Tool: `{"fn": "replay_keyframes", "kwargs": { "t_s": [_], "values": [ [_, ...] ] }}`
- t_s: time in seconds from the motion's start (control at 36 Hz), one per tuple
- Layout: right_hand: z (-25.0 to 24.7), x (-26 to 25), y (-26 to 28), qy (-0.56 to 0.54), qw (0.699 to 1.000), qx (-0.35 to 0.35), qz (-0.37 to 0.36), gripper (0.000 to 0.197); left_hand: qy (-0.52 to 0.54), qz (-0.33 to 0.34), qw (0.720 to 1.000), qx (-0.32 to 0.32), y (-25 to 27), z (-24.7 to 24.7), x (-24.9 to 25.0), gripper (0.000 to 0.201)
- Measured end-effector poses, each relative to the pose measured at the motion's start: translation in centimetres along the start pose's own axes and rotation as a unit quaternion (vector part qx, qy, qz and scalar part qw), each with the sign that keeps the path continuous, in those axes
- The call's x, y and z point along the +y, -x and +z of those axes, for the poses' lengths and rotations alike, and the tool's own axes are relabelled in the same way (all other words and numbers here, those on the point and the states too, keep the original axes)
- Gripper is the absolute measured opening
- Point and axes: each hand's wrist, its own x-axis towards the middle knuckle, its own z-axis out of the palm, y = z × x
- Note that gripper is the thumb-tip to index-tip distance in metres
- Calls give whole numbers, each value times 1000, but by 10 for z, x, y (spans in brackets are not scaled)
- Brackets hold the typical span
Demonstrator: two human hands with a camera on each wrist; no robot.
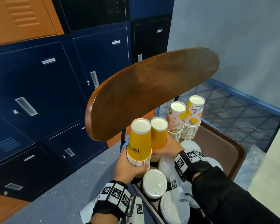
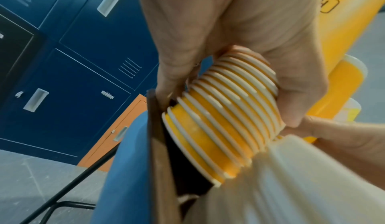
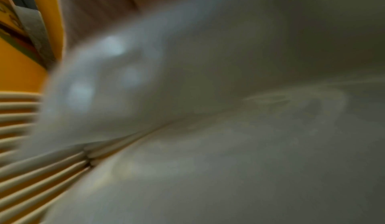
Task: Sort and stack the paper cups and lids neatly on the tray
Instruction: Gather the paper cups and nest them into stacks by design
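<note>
Two upside-down stacks of yellow paper cups stand side by side at the tray's left end. My left hand (image 1: 132, 165) grips the nearer yellow stack (image 1: 140, 143) round its rims, seen close in the left wrist view as the yellow stack (image 2: 225, 120) with my left hand (image 2: 229, 46) curled round it. My right hand (image 1: 166, 147) holds the second yellow stack (image 1: 158, 135) low down. Two patterned cup stacks (image 1: 184, 120) stand behind. White lids (image 1: 154, 183) lie piled on the brown tray (image 1: 225, 146). The right wrist view is blurred by white lids (image 3: 208, 112).
The tray sits on a chair whose curved wooden backrest (image 1: 152, 92) overhangs the cups. Blue lockers (image 1: 47, 94) line the left side. A grey floor (image 1: 68, 188) lies below, and a pale surface (image 1: 273, 167) borders the tray on the right.
</note>
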Motion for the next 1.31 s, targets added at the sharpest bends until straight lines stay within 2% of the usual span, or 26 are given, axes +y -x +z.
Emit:
{"fn": "replay_keyframes", "kwargs": {
  "t_s": [0.14, 0.33, 0.44, 0.58, 0.64, 0.72, 0.78, 0.86, 0.97, 1.08, 1.25, 1.31],
  "values": [
    [-1, 24, -10, -14, 1000, -1, -25, 125, 12, 13, 1000, -10, 0, 1, 2, 93],
    [-8, -9, 13, -6, 999, 9, -47, 105, 48, 22, 999, -12, 0, 1, -4, 78],
    [-10, -14, 17, -13, 999, -12, -46, 109, 47, 22, 998, -19, 0, 3, -2, 94],
    [-11, -4, 13, -12, 998, -44, -32, 129, 37, 8, 999, -25, 0, 1, -2, 101],
    [-11, -11, 19, 2, 998, -53, -22, 127, 34, 6, 999, -30, -2, 1, -2, 101],
    [-8, -25, 33, 17, 998, -58, -19, 111, 29, 12, 999, -31, -2, 2, 1, 104],
    [-7, -26, 35, 14, 998, -53, -30, 106, 26, 7, 999, -34, -2, 3, 1, 98],
    [-7, -30, 38, 5, 999, -33, -39, 103, 24, 9, 999, -35, -2, 3, -1, 76],
    [-6, -35, 39, -36, 998, -14, -59, 98, 61, 13, 998, -26, -2, 0, 4, 78],
    [-8, -37, 43, -60, 995, 6, -81, 101, 71, 57, 995, -41, -2, -6, 12, 80],
    [-22, -49, 58, -42, 993, 44, -99, 76, 60, 106, 991, -59, 6, -17, 32, 73],
    [-27, -55, 68, -40, 990, 62, -116, 77, 60, 133, 987, -61, 12, -18, 42, 75]
  ]
}}
